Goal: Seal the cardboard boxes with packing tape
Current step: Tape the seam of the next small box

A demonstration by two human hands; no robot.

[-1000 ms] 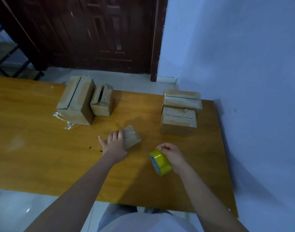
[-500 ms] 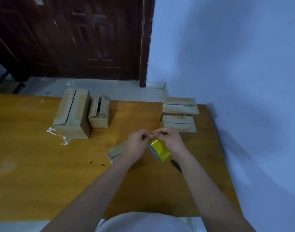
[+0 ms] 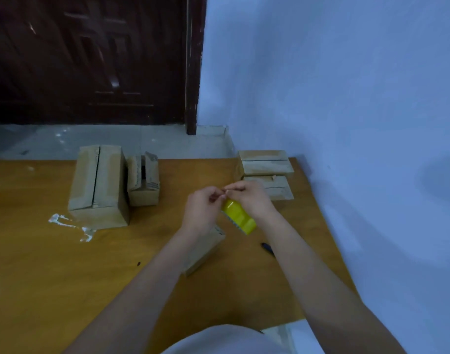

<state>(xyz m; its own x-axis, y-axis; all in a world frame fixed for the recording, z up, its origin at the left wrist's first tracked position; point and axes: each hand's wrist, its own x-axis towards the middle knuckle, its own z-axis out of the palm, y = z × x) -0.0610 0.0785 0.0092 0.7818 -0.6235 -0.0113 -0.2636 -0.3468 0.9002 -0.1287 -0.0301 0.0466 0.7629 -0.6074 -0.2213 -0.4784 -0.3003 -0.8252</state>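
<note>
Tape roll [image 3: 238,218] gripped under right hand [image 3: 252,199]

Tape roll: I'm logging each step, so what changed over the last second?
The left hand left the small box and joined the right hand on the tape roll, now lifted off the table; both pick at its edge. The other boxes stayed put.

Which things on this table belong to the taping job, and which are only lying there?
Job:
- yellow roll of packing tape
- small cardboard box under the left forearm
- four other cardboard boxes

Lying about:
- crumpled clear tape scraps
- dark pen-like object
</note>
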